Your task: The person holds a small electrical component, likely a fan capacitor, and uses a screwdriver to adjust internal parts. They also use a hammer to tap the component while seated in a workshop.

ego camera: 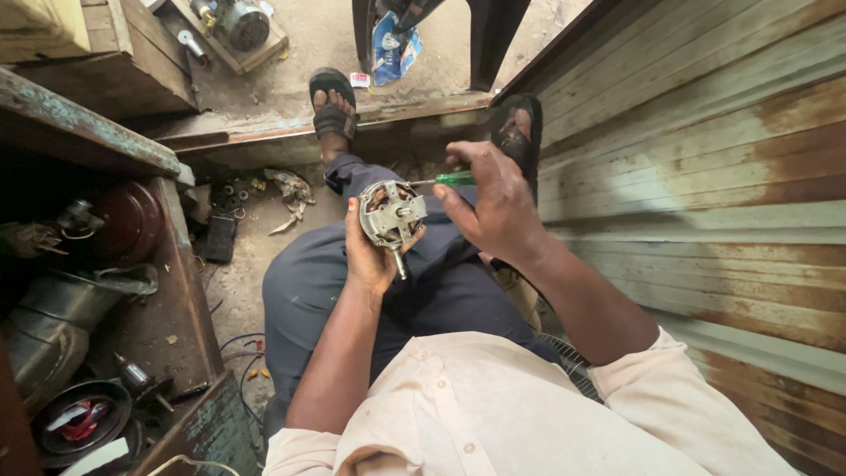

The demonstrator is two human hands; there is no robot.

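Note:
I sit with a small metal fan motor (393, 214) held over my lap; its copper windings show and its shaft points down. My left hand (368, 253) grips the motor from below and behind. My right hand (492, 204) is closed on a green-handled screwdriver (451, 179), whose thin shank reaches left to the motor's upper right edge. Both hands are above my dark trousers (308, 286), with my sandalled feet (332, 99) resting on a wooden sill ahead.
A corrugated rusty metal wall (705, 194) runs along the right. On the left a wooden workbench (189, 300) holds motor parts, a dark red housing (128, 225) and metal cans. Scraps and small parts (291, 189) lie on the floor. Another motor (242, 25) sits far ahead.

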